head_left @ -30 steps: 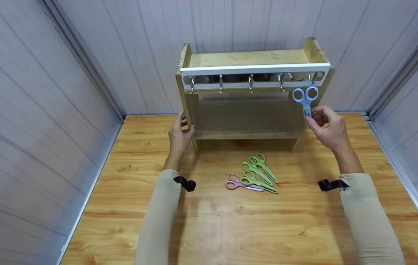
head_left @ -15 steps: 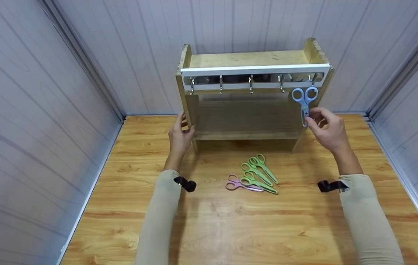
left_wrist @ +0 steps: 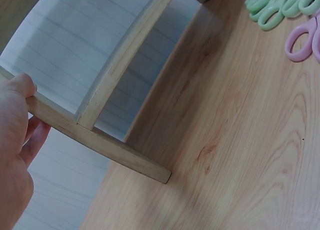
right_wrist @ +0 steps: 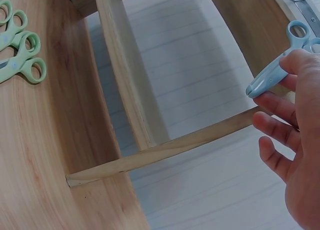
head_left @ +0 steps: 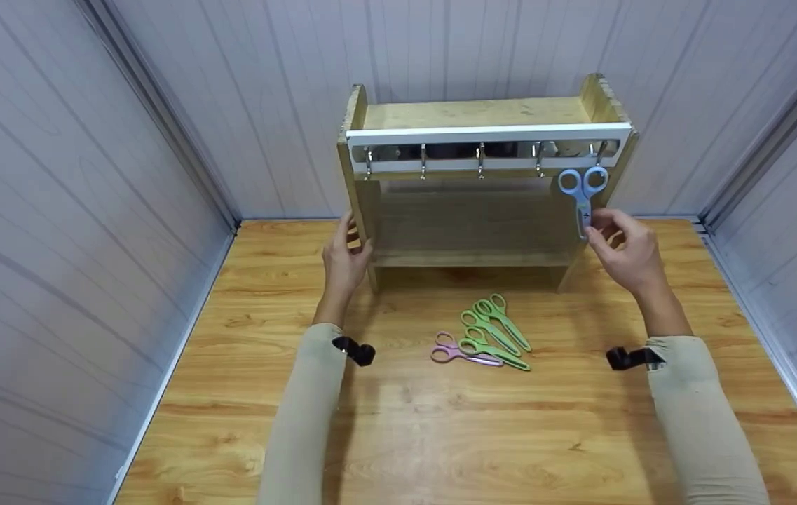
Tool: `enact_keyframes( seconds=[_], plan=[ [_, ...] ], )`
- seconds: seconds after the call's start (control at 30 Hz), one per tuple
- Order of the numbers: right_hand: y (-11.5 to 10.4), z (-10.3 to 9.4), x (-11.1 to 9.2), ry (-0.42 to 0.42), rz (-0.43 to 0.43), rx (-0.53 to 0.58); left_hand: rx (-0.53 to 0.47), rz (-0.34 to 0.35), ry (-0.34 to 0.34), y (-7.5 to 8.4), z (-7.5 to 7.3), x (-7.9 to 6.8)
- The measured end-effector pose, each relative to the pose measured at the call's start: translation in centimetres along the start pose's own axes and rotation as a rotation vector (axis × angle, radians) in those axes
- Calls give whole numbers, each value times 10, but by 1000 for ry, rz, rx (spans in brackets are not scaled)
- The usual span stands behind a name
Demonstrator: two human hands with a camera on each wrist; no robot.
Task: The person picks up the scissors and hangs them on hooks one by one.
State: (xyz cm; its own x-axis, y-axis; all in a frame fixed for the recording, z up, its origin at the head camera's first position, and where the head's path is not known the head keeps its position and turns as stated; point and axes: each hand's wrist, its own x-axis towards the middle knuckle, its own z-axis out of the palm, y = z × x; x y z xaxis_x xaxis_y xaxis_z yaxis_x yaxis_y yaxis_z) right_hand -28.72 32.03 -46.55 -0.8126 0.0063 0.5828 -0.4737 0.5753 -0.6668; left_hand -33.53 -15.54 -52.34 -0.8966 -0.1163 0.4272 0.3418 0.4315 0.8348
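Observation:
A small wooden shelf (head_left: 475,112) stands on the table, with a white rail (head_left: 440,133) of metal hooks along its upper front. My left hand (head_left: 346,263) grips its left side panel, thumb in front and fingers behind. At the right end, light-blue scissors (head_left: 584,203) point downward, their right finger loop at the tip of the rightmost hook (head_left: 600,151). My right hand (head_left: 626,252) pinches their blade end between thumb and fingers. In the right wrist view the other fingers spread loosely below the blades of the blue scissors (right_wrist: 270,77).
On the table before the shelf lie three green scissors (head_left: 503,322) and one pair of pink scissors (head_left: 448,352), partly overlapping. Pale panelled walls (head_left: 286,105) rise behind and at both sides. The other hooks (head_left: 480,161) carry nothing.
The thumb of my right hand sits slightly lower on the blue scissors, so more of their blades shows, and they have turned a little. My left hand stays on the side panel.

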Motion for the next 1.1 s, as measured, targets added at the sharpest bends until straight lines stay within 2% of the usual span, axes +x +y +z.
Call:
enact_keyframes(
  seconds=[0.67,0.8,1.1],
  plan=[
    [10,5,-12,-33,75,-40,5,-17,-6,1,0,0],
    [15,6,-14,-35,73,-49,34,-22,-8,2,1,-1],
    [23,9,-20,-55,62,-49,26,-29,-7,1,0,-1]
  ],
)
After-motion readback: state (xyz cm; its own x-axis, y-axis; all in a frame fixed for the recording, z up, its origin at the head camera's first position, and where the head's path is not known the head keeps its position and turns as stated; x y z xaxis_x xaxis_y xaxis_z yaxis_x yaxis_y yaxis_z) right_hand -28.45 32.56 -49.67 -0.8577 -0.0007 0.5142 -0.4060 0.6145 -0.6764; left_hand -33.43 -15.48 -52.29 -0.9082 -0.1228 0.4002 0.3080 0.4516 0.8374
